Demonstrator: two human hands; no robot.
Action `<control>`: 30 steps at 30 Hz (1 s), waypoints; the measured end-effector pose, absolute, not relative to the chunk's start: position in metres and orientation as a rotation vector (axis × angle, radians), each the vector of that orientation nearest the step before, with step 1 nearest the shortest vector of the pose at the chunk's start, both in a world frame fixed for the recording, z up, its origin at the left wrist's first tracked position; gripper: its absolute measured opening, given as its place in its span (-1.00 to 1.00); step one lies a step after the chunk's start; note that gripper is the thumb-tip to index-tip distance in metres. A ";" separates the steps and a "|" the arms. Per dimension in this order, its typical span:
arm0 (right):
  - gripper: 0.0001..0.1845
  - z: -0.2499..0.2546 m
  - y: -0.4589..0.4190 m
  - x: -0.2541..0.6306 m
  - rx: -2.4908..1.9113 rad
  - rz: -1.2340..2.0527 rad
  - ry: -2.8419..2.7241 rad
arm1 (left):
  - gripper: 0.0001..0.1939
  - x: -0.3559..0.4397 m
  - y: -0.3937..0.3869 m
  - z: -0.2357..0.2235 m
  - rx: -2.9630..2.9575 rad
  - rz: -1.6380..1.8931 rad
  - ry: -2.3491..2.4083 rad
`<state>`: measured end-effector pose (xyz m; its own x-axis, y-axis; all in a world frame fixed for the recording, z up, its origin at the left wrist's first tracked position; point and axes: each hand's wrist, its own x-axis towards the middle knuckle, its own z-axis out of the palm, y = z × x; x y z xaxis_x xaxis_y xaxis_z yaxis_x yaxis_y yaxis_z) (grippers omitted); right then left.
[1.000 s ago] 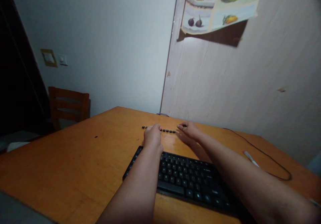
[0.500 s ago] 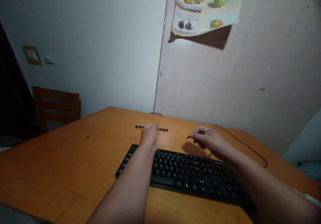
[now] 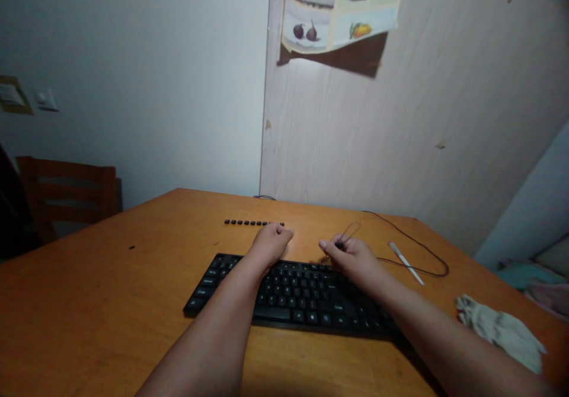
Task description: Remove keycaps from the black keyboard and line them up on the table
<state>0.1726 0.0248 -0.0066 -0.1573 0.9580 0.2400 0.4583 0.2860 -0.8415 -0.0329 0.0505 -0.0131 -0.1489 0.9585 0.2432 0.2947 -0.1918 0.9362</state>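
A black keyboard [image 3: 293,293] lies on the wooden table, its front facing me. Beyond it a row of several small black keycaps [image 3: 246,223] runs across the wood. My left hand [image 3: 272,242] is closed over the keyboard's back edge, beside the right end of that row; whatever its fingers hold is hidden. Above the keyboard's back edge, my right hand [image 3: 351,258] pinches a thin wire keycap puller [image 3: 354,229], its loop sticking up past the fingers. A small dark piece [image 3: 340,245] shows at the fingertips, too small to make out.
A white pen-like brush [image 3: 406,263] and a dark cable [image 3: 431,255] lie right of my right hand. A crumpled pale cloth [image 3: 498,329] sits at the right. One small black piece [image 3: 131,247] lies at far left. A wooden chair [image 3: 73,192] stands beyond the table.
My view has turned right, bringing the brush and cloth into sight. My left hand has drawn back from the keycap row, uncovering more of it. My right hand has turned, and the wire loop now points up.
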 end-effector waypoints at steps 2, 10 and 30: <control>-0.56 -0.007 0.022 0.167 -1.274 0.767 -1.791 | -0.76 -0.032 0.051 -0.017 1.551 1.346 1.430; -0.55 -0.012 0.022 0.159 -1.274 0.596 -1.908 | -0.76 -0.027 0.048 -0.023 1.686 1.179 1.422; -0.67 -0.020 0.023 0.144 -1.450 0.200 -2.114 | -0.77 -0.028 0.049 -0.022 1.958 0.734 1.528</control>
